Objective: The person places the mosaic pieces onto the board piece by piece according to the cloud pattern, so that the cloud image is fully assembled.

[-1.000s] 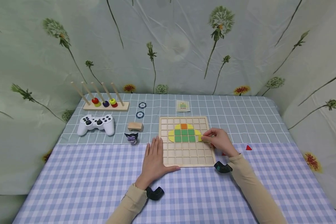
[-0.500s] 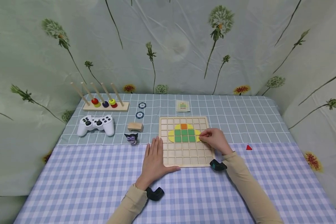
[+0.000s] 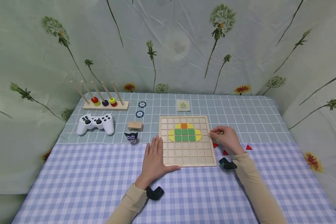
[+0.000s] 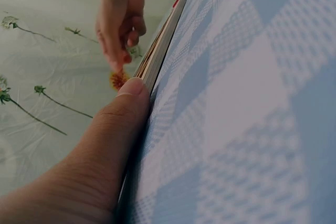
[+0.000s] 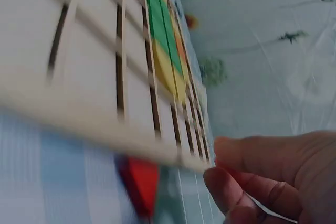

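A square wooden grid board (image 3: 189, 153) lies on the table. Green squares (image 3: 184, 135), yellow rounded pieces (image 3: 198, 135) and an orange square (image 3: 184, 126) fill cells in its upper half. My left hand (image 3: 154, 160) rests with straight fingers along the board's left edge, its thumb (image 4: 123, 116) at the front edge. Just past the right edge hovers my right hand (image 3: 226, 138), fingers loosely bent and nothing showing between thumb and fingertips. Close below it lie red triangles (image 3: 225, 152), one partly hidden beside the board; another red triangle (image 3: 249, 147) is farther right.
Behind the board lies a small pattern card (image 3: 183, 105). To the left are a wooden arch block (image 3: 135, 125), a small figurine (image 3: 132, 137), two round chips (image 3: 140, 114), a white game controller (image 3: 96, 123) and a peg stand (image 3: 120, 107) with coloured beads.
My right hand slides a yellow piece into the right end of the yellow shape, lets go of it and moves right, off the board. The left hand stays put.
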The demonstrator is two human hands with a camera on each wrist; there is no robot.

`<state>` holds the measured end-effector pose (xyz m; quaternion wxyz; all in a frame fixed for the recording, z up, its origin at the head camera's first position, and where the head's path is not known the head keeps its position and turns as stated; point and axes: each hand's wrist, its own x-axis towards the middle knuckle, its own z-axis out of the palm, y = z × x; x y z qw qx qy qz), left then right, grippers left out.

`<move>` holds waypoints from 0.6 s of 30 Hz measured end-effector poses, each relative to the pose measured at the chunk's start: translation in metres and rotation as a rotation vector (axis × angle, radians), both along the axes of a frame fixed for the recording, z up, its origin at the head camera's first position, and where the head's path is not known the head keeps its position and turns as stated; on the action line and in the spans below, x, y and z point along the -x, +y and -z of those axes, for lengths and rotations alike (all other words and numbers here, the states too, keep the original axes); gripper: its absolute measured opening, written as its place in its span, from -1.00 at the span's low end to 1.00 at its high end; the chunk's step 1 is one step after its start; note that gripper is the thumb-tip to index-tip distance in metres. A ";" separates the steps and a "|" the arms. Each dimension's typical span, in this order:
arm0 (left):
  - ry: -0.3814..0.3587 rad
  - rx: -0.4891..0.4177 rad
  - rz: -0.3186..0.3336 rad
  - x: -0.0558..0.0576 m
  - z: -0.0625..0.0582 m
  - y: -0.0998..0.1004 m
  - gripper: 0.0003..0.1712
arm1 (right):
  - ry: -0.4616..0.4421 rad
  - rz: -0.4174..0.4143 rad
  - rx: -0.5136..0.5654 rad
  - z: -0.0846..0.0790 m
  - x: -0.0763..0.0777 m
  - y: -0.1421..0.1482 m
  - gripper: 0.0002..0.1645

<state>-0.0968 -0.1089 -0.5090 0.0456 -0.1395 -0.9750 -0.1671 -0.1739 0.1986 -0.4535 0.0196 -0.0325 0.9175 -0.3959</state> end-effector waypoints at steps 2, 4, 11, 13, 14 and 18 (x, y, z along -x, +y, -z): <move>0.002 0.004 0.000 0.000 0.000 0.000 0.53 | 0.020 -0.018 -0.029 -0.001 -0.001 0.010 -0.81; 0.000 0.002 0.000 0.000 0.000 0.000 0.53 | 0.017 -0.052 -0.038 -0.002 -0.003 0.018 -0.82; 0.001 -0.008 -0.001 0.001 0.000 -0.001 0.53 | -0.025 -0.236 -0.060 0.000 -0.008 0.033 -0.79; 0.001 -0.007 -0.002 0.001 0.000 0.000 0.53 | -0.024 -0.287 -0.058 0.003 -0.009 0.036 -0.79; 0.002 -0.007 -0.001 0.001 0.000 0.000 0.53 | -0.022 -0.311 -0.052 0.004 -0.009 0.037 -0.78; 0.009 -0.010 0.002 0.000 0.000 0.000 0.53 | -0.022 -0.367 -0.036 0.007 -0.010 0.039 -0.72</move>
